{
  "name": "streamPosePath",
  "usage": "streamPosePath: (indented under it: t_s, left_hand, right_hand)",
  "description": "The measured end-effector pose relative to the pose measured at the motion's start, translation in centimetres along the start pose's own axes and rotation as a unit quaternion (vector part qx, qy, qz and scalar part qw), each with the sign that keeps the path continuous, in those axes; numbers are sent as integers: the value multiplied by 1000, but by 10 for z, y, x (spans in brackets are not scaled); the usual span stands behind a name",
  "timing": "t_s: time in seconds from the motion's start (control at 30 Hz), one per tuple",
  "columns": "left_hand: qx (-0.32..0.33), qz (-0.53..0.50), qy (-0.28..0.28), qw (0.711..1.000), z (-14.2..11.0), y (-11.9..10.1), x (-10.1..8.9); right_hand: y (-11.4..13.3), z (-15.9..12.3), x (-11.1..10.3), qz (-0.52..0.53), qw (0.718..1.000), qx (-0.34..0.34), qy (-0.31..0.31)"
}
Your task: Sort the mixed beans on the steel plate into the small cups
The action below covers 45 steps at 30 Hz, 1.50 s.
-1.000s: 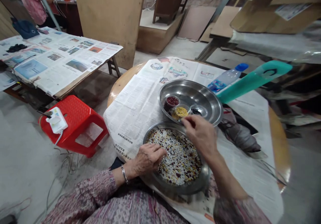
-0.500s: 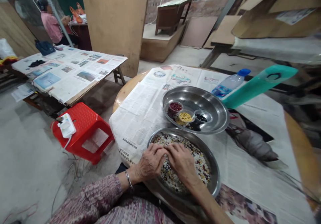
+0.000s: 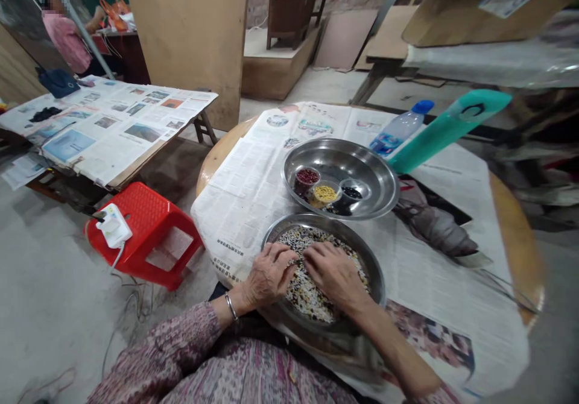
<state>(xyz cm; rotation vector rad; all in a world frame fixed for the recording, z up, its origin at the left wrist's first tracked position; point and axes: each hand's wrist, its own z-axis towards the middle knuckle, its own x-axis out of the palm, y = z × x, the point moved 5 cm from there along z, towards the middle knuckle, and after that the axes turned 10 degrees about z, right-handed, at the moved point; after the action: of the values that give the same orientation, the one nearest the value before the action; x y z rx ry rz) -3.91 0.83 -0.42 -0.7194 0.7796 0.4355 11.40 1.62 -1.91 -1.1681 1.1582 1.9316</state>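
A steel basin (image 3: 377, 271) in front of me holds a layer of mixed white rice and dark, red and yellow beans (image 3: 312, 298). Over its left side is my left hand (image 3: 270, 274), fingers bent in toward the thumb; what lies between them is hidden. My right hand (image 3: 337, 274) is on the grains, fingers loosely bent and apart, tips down. A small gap separates the two hands. Behind stands a larger steel basin (image 3: 371, 157) with a cup of red beans (image 3: 307, 176), a cup of yellow beans (image 3: 325, 194) and a cup of black beans (image 3: 351, 193).
Newspaper (image 3: 235, 187) covers the round table. A water bottle (image 3: 402, 128), a green long object (image 3: 452, 129) and a folded umbrella (image 3: 438, 229) lie to the right. A red stool (image 3: 149, 223) bears a power strip (image 3: 114, 226). Another person (image 3: 67, 36) sits far left.
My hands have drawn slightly apart, so a strip of grains shows between them. The camera view has shifted, moving the whole scene left and up.
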Motion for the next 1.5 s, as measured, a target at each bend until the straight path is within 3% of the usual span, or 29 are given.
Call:
streamPosePath:
  t_s: [0.13, 0.23, 0.33, 0.5, 0.63, 0.77, 0.87, 0.97, 1.13, 1.2, 1.27, 1.37, 1.5]
  left_hand:
    - [-3, 17, 38, 999, 3, -1, 3]
    - [2, 46, 81, 996, 4, -3, 6]
    - [-3, 52, 86, 995, 4, -2, 5]
    - [-3, 24, 62, 998, 1, 0, 3]
    - [-3, 25, 76, 997, 2, 1, 4]
    - [0, 62, 125, 990, 4, -2, 8]
    - [11, 103, 160, 982, 5, -5, 10]
    - [26, 129, 187, 973, 5, -7, 14]
    - [20, 142, 185, 972, 2, -5, 19]
    - [23, 144, 176, 973, 1, -4, 20]
    - [29, 145, 173, 974, 0, -3, 22]
    - [33, 142, 172, 974, -1, -2, 25]
    - [36, 136, 174, 975, -2, -1, 28]
  right_hand:
    - [-26, -30, -22, -36, 989, 115, -84]
    - [-17, -33, -16, -27, 983, 150, -99]
    - [11, -25, 2, 28, 990, 119, -70]
    - [50, -28, 26, 142, 990, 8, 14]
    - [36, -30, 21, 114, 992, -19, 47]
    - [-7, -19, -6, 20, 998, 51, -26]
    - [-24, -15, -19, -52, 990, 111, -67]
    - [-14, -18, -15, -25, 991, 112, -67]
    - [18, -21, 1, 104, 993, 61, 0]
    - [17, -15, -10, 131, 989, 67, -18]
    - [2, -3, -34, 132, 983, 98, -83]
    - [-35, 23, -78, 83, 963, 161, -199]
    - [-93, 65, -109, -3, 939, 243, -244]
